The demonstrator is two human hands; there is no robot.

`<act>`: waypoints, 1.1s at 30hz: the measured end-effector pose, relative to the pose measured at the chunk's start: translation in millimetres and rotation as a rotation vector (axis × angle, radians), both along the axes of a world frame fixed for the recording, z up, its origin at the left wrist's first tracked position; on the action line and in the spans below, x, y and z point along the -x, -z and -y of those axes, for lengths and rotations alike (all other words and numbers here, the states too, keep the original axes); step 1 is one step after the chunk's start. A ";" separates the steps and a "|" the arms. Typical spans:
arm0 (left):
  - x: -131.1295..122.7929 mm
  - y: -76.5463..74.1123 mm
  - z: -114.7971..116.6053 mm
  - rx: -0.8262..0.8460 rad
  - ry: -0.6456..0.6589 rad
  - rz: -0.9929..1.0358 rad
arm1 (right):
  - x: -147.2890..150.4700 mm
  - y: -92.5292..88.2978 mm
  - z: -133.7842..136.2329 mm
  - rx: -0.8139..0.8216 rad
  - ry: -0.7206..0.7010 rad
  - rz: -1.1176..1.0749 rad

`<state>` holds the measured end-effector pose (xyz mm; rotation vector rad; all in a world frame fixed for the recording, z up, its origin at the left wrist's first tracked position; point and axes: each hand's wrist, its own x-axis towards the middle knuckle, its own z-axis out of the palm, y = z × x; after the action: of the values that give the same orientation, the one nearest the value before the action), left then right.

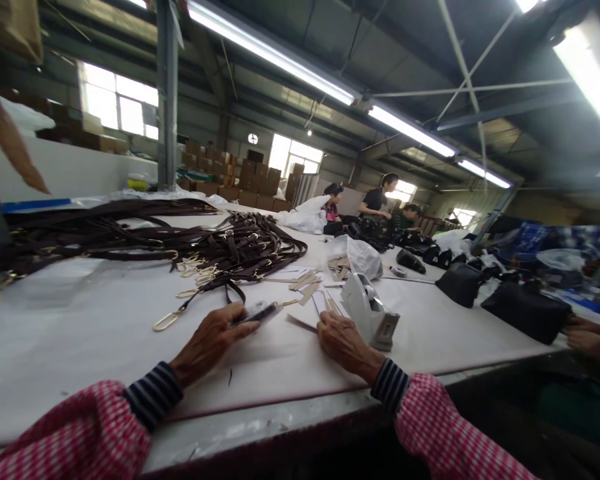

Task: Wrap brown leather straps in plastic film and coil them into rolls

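My left hand [215, 340] is closed on a dark strap end [260, 313], which has clear plastic about it and a gold metal clasp [289, 303] at its tip. My right hand [347, 343] rests low over the white tabletop, its fingers closed on a thin card strip [301, 323]. More pale card strips [307, 283] lie just beyond its fingertips. Right beside this hand stands a white tape dispenser [363, 307]. A large heap of dark brown straps [235, 247] with gold hooks and rings spreads beyond my left hand.
A clear plastic bag [363, 257] stands behind the dispenser. Black bags [525, 310] line the table's right side, where another person's hands [593, 340] reach in. Farther back are several people and stacked cardboard boxes [257, 180]. The table's front edge [280, 417] runs close below my hands.
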<state>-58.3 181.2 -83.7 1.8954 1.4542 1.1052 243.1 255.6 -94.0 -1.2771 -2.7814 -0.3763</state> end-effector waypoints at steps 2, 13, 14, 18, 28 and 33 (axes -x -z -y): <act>0.2 -2.8 -0.6 0.098 0.029 0.270 | -3.1 -0.8 -4.3 0.001 0.003 -0.002; -0.7 9.6 -10.9 0.397 0.100 0.998 | 1.1 -12.7 2.2 0.092 0.059 -0.153; -0.5 7.7 -9.9 0.394 0.080 1.004 | 1.1 -14.7 4.5 0.111 0.061 -0.179; -1.6 1.8 -6.7 0.408 0.048 0.999 | -1.2 -20.1 9.1 0.218 0.043 -0.281; -1.2 3.7 -8.7 0.423 0.034 0.978 | -11.3 -21.5 -4.4 0.344 -0.014 -0.362; 0.7 3.4 -7.5 0.412 0.045 0.960 | -5.3 -18.4 2.5 0.271 0.003 -0.274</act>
<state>-58.9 188.7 -87.1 0.8770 0.9531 1.2955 248.4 253.1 -75.6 -1.2698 -2.6577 0.1722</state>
